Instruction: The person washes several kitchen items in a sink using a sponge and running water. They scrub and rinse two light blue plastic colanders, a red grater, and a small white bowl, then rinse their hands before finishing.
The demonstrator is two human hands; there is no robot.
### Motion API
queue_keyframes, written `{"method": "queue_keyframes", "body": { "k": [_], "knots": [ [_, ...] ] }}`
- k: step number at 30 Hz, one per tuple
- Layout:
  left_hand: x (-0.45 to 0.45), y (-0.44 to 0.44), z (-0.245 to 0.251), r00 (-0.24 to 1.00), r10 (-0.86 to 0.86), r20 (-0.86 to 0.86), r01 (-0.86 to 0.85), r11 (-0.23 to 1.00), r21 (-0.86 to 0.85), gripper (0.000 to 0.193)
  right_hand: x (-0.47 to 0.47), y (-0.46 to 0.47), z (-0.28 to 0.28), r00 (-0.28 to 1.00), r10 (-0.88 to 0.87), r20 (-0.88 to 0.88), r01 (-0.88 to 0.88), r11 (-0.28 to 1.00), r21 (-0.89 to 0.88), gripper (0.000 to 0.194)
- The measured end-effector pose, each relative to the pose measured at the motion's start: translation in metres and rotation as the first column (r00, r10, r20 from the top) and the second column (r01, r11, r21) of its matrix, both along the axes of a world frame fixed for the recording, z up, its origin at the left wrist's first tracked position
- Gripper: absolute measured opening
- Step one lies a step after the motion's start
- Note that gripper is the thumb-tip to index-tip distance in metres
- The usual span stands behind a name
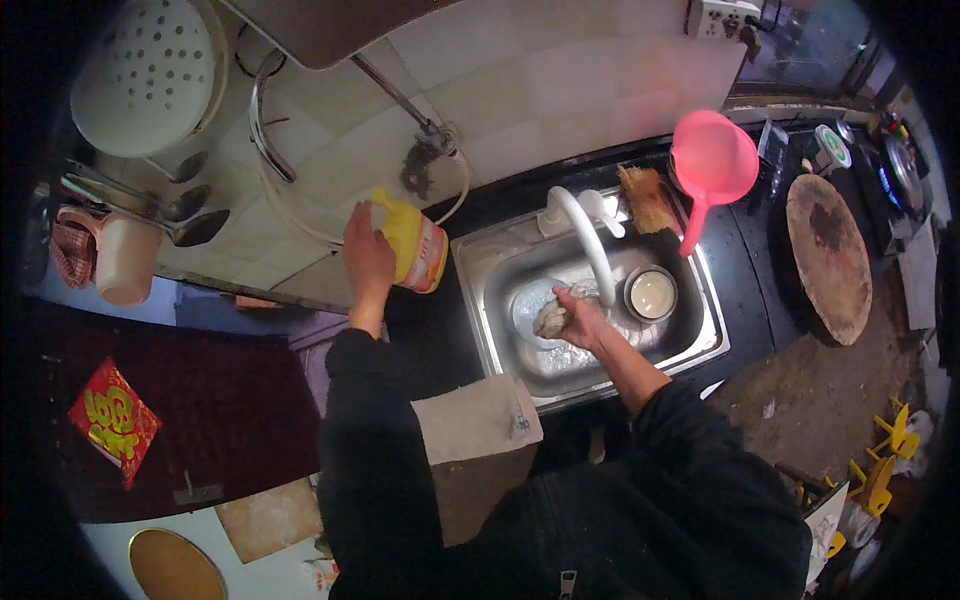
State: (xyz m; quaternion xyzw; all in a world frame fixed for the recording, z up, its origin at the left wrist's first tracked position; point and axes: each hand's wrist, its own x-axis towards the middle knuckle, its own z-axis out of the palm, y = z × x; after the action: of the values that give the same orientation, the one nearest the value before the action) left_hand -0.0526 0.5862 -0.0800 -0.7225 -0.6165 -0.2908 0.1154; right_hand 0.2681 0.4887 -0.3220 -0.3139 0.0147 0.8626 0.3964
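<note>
My left hand [369, 255] grips the handle side of a yellow plastic detergent jug [420, 251], which bears a printed label, at the left of the sink. My right hand [581, 319] holds a crumpled, pale wet cloth [553, 321] over a light-coloured bowl [526, 304] in the stainless steel sink [472, 315]. Part of that bowl is hidden by the cloth and hand. A white curved faucet [585, 225] arches over the basin, its spout end close to my right hand. To the right of it, a smaller round bowl [651, 294] sits inside the sink.
A pink dipper [712, 161] and a brown fibre scrubber [643, 199] lie by the sink's back right corner. Farther right is a round wooden board [829, 259]; a lit gas burner [889, 187] is beyond. A beige cloth [476, 420] hangs over the front edge. Ladles [199, 225] hang at left.
</note>
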Motion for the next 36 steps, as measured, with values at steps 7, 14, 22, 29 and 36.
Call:
{"method": "queue_keyframes", "body": {
  "k": [7, 14, 22, 29, 36],
  "knots": [
    [-0.013, 0.016, 0.019, 0.988, -0.038, -0.149, 0.002, 0.972, -0.235, 0.062, -0.096, 0.056, 0.041, 0.896, -0.285, 0.34, 0.013, 0.783, 0.622, 0.028],
    [-0.015, 0.015, 0.01, 0.95, 0.009, -0.312, -0.077, 0.975, -0.209, 0.062, -0.174, 0.122, 0.127, 0.61, -0.577, 0.543, -0.455, 0.306, 0.836, 0.038],
    [-0.002, 0.013, 0.011, 0.922, 0.079, -0.379, -0.154, 0.973, -0.172, 0.053, -0.195, 0.154, 0.113, 0.94, -0.206, 0.273, -0.134, 0.511, 0.849, 0.039],
    [0.028, -0.034, -0.063, 0.897, 0.059, 0.438, -0.006, 0.993, -0.121, 0.043, -0.123, 0.066, 0.094, 0.988, -0.146, 0.053, 0.086, 0.798, 0.597, 0.046],
    [0.249, -0.143, -0.133, 0.277, 0.492, 0.825, 0.439, 0.699, -0.564, 0.08, -0.011, -0.003, 0.083, 0.928, -0.142, 0.345, 0.092, 0.983, 0.159, 0.032]
  ]
}}
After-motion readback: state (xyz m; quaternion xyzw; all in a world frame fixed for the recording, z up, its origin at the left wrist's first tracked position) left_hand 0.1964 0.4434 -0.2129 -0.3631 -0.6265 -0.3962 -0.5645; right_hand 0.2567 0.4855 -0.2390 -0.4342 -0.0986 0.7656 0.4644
